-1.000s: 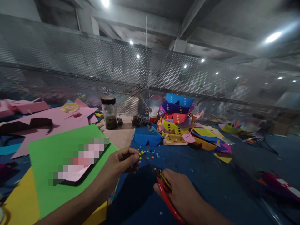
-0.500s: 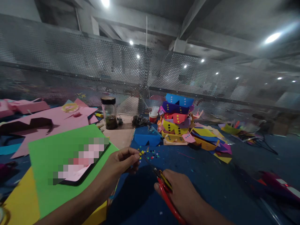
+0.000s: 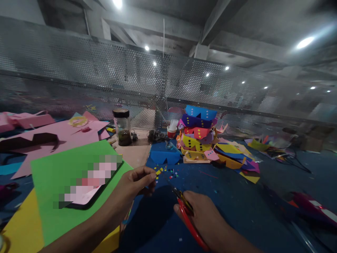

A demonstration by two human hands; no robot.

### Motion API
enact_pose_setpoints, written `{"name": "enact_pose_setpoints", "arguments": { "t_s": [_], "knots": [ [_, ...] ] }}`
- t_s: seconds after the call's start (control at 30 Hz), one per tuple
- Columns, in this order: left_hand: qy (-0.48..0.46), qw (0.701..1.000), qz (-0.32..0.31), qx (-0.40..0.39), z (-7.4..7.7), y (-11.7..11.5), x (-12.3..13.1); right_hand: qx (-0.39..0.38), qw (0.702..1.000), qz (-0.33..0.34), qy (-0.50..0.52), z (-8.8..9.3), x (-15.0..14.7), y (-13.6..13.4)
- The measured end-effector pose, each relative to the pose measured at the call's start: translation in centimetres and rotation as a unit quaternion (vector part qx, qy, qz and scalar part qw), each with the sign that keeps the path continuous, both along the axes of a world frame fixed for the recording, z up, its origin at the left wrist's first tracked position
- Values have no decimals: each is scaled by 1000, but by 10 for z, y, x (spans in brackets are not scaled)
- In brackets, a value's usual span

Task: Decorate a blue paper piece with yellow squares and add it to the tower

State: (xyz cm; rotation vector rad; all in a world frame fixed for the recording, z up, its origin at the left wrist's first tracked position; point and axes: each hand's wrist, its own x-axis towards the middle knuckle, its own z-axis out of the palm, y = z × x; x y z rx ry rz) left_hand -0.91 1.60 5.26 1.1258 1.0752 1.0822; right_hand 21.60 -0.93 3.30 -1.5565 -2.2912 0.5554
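Note:
My left hand (image 3: 140,179) is closed in a pinch, with a small piece of yellow paper (image 3: 158,172) showing at its fingertips. My right hand (image 3: 201,214) is wrapped round a pair of scissors (image 3: 186,214) with red handles. The scissors point up and left towards the left fingertips; their dark blade tips are hard to make out against the table. Small coloured paper bits (image 3: 172,173) lie scattered on the blue tabletop just beyond. Behind them rests a folded blue paper shape (image 3: 165,157) with a notch in its lower edge.
Behind the bits rises a stack of folded paper pieces (image 3: 198,142) with small squares on them. A phone (image 3: 91,201) lies on green paper (image 3: 52,172) at left. A dark-lidded jar (image 3: 123,130) and a cup (image 3: 172,130) stand farther back. Paper scraps (image 3: 237,158) lie right.
The scissors have drawn slightly away from the left fingertips. My left hand keeps its pinch in almost the same place.

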Motion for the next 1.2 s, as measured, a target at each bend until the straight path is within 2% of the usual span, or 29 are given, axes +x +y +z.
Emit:
{"name": "enact_pose_setpoints", "arguments": {
  "t_s": [0.57,1.2],
  "knots": [
    [-12,1000,22,7,3,1,1,-22,1000,-3,0,10,-4,-4],
    [-19,1000,16,-1,-1,0,1,-3,1000,5,2,-1,-2,-3]
  ]
}}
